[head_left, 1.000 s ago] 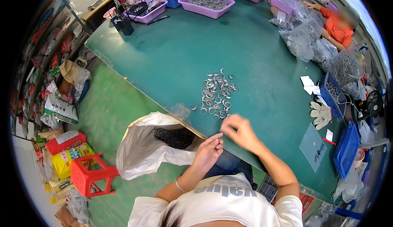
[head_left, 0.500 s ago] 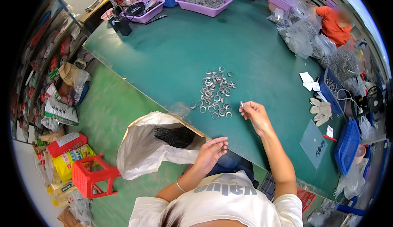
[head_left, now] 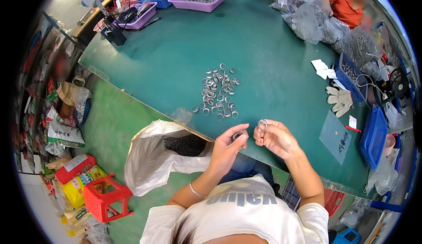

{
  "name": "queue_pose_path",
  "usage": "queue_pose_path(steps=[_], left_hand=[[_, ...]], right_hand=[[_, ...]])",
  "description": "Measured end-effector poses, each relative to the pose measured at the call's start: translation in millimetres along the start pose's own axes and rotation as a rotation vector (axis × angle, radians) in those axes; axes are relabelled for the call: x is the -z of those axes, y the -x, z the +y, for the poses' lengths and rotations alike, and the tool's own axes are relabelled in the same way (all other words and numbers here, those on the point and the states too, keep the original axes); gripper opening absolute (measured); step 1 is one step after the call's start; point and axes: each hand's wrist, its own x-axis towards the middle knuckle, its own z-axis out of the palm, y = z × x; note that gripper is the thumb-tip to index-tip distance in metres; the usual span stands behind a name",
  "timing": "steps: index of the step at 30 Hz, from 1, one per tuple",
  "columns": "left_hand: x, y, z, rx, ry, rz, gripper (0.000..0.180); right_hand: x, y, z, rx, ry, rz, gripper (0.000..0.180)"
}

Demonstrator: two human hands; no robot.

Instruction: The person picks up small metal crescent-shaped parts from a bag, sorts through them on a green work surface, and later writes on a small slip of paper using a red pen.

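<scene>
Between the fingertips of my right hand (head_left: 281, 141) is a grey metal ring (head_left: 263, 125), held up above the table's near edge. Close beside it, on the left, my left hand (head_left: 223, 151) is curled around another metal ring (head_left: 237, 136), partly covered by the fingers. Just beyond both hands a loose pile of similar rings (head_left: 218, 91) lies on the green table (head_left: 162, 55). Left of my left hand, against the table edge, a large white sack (head_left: 145, 168) gapes open, with dark material (head_left: 187, 145) inside.
A purple tray of small metal parts (head_left: 198, 7) stands at the far edge. On the right lie a work glove (head_left: 339, 101), a blue basket (head_left: 372, 134) and a clear sheet (head_left: 332, 137). A person in orange (head_left: 345, 7) sits behind plastic bags. A red stool (head_left: 103, 195) stands lower left.
My hands have come together at the table edge. The right has drawn back toward me with its ring, and a ring now shows in the left. The view has shifted slightly.
</scene>
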Motion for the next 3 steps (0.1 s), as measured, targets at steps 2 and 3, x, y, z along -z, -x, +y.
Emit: queue_pose_path(steps=[2, 3], left_hand=[[-8.1, -1.9, 7.9, -0.1, -0.117, -0.111, 0.035], [-8.9, -3.2, 8.4, -0.132, -0.178, -0.154, 0.038]], right_hand=[[-5.2, 5.6, 1.7, -0.02, 0.008, -0.04, 0.009], [-7.0, 8.5, 3.1, -0.025, 0.004, -0.047, 0.009]])
